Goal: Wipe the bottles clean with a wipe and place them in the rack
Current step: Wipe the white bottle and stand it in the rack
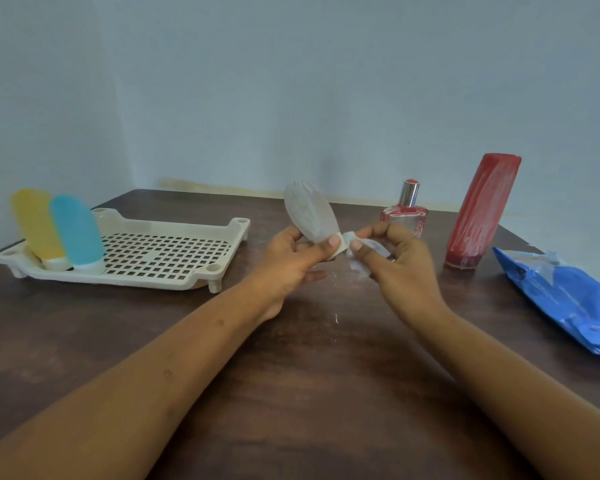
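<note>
Care at the cap (341, 245) counts most now. The left hand (291, 259) curls round the lower end of the clear bottle (309, 213) and holds it tilted above the table (309, 393), between the rack (201, 276) and the perfume bottle (405, 218). The right hand (404, 263) pinches the wipe (366, 258) against the cap. A sound move, I judge, is to turn the bottle with the left fingers, wipe pressed on, then draw the wipe up the streaked body. A yellow bottle (37, 223) and a teal bottle (77, 232) stand cap-down at the rack's left end, so the open grid beside them suits this one.
</note>
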Action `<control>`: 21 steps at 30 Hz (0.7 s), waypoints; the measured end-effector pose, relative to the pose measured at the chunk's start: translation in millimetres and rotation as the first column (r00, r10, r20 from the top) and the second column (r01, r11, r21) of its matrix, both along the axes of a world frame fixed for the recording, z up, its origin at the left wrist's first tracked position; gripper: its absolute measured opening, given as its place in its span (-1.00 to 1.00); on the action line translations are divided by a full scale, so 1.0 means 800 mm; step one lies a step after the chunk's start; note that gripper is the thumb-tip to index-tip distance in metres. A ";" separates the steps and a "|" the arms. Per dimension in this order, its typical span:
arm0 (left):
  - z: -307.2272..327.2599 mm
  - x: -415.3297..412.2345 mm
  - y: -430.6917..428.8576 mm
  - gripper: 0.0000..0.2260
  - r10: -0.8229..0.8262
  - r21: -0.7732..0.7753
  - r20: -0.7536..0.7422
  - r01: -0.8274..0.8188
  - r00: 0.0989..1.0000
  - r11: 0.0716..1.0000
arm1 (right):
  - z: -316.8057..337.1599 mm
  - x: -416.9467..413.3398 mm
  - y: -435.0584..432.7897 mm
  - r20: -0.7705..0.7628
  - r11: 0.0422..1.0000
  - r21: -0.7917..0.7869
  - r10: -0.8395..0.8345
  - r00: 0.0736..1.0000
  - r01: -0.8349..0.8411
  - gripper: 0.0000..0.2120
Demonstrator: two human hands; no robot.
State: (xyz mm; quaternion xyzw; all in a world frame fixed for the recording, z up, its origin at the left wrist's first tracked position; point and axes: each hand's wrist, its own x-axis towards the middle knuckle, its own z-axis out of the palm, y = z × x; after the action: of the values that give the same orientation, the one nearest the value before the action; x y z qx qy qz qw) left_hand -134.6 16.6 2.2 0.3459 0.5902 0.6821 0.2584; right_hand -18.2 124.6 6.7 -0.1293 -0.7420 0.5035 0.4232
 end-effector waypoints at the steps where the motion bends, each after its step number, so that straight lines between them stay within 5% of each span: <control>1: 0.000 0.003 0.001 -0.65 0.017 0.029 0.001 -0.017 1.000 0.999 | -0.001 -0.002 -0.005 -0.014 1.000 -0.015 0.014 1.000 -0.015 -0.95; 6: 0.003 0.014 0.003 -0.72 0.098 0.121 -0.002 -0.097 0.995 0.988 | 0.004 -0.002 -0.025 -0.096 0.984 0.175 -0.013 0.995 0.029 -0.89; 10: 0.005 0.018 0.002 -0.70 0.101 0.150 0.002 -0.100 0.995 0.984 | 0.000 -0.004 -0.024 -0.053 0.984 0.180 0.000 0.999 0.009 -0.84; 14: 0.004 0.025 0.003 -0.67 0.041 0.197 -0.001 -0.040 0.999 0.980 | 0.003 -0.002 -0.014 -0.051 0.990 -0.082 0.111 0.993 -0.115 -0.81; 21: 0.003 0.029 0.005 -0.53 0.001 0.223 -0.041 0.009 0.999 0.975 | 0.014 0.000 -0.017 -0.197 0.809 -0.482 0.276 0.941 -0.338 -0.82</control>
State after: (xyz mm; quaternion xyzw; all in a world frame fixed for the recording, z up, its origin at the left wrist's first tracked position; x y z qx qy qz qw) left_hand -111.3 20.2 4.5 0.3879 0.5145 0.7362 0.2072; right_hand -18.3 111.1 18.0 -0.0848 -0.5675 0.7497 0.3297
